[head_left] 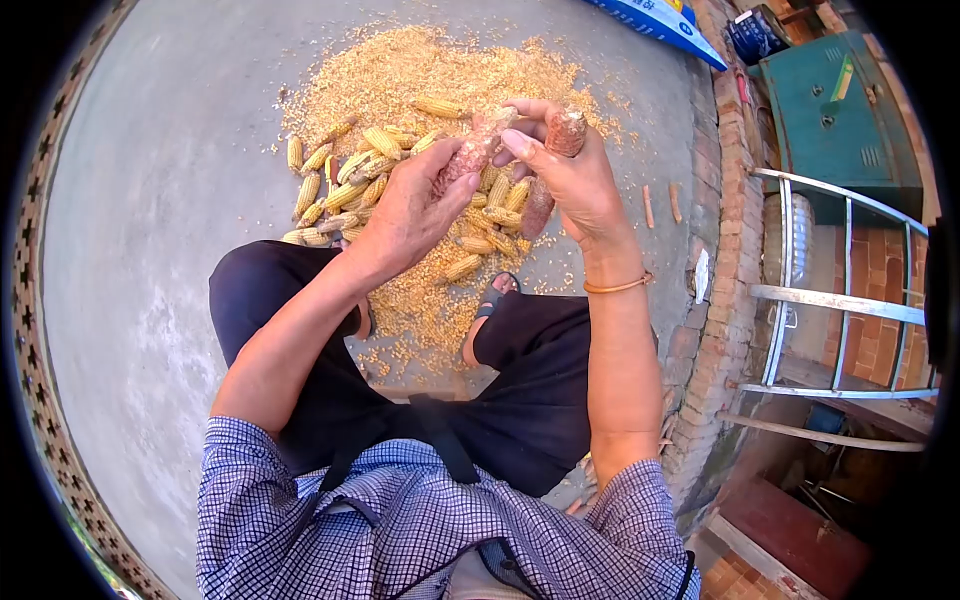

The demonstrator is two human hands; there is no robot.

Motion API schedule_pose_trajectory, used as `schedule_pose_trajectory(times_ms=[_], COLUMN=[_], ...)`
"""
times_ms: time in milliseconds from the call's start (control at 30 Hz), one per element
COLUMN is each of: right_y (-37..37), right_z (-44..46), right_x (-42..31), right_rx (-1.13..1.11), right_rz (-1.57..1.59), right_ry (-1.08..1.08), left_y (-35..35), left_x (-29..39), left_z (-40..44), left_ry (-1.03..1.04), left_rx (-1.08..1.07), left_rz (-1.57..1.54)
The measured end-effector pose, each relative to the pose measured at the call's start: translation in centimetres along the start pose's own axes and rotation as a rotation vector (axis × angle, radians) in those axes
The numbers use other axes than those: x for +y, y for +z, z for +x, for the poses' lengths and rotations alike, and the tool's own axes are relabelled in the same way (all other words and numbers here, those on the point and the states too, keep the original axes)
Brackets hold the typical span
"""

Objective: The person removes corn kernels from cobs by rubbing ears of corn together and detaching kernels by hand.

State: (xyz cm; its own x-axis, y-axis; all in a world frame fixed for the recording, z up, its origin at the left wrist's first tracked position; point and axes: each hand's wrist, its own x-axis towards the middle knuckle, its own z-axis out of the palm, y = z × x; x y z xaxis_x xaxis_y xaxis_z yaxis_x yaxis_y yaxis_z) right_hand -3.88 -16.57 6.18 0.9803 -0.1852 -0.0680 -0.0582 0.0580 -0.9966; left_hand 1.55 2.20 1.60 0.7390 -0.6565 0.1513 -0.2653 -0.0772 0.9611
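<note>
A reddish, mostly bare corn cob [466, 162] is in my left hand [415, 205], tilted up to the right. My right hand [572, 180] is curled round another reddish cob [566, 133], whose end sticks out above the palm; a cob's lower part [537, 208] shows below that hand. The thumb and fingers of my right hand are at the upper tip of the left cob. Below and around both hands lie yellow corn ears [382, 142] on a wide spread of loose kernels [400, 75].
My feet stand among kernels on the grey concrete floor [150, 250]. Two bare cob pieces [648, 206] lie at the right by a brick edge [735, 220]. Further right are a metal ladder-like frame [840, 300] and a green cabinet [830, 110]. A blue sack [655, 25] lies at the top.
</note>
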Motion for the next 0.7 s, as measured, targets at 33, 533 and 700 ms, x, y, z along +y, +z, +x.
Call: schedule_pose_trajectory(times_ms=[33, 533, 700], right_y=[0.0, -3.0, -5.9], right_z=[0.1, -0.1, -1.1], right_x=[0.2, -1.3, -1.2], right_rx=[0.023, -0.007, 0.073], right_rz=[-0.002, -0.076, -0.254], right_ry=[0.003, -0.084, -0.143], left_y=[-0.1, -1.2, -1.7], left_x=[0.4, 0.0, 0.0], left_z=[0.0, 0.4, 0.6], left_ry=[0.061, -0.051, 0.048], left_rx=[0.029, 0.027, 0.082], left_rz=[0.059, -0.052, 0.227])
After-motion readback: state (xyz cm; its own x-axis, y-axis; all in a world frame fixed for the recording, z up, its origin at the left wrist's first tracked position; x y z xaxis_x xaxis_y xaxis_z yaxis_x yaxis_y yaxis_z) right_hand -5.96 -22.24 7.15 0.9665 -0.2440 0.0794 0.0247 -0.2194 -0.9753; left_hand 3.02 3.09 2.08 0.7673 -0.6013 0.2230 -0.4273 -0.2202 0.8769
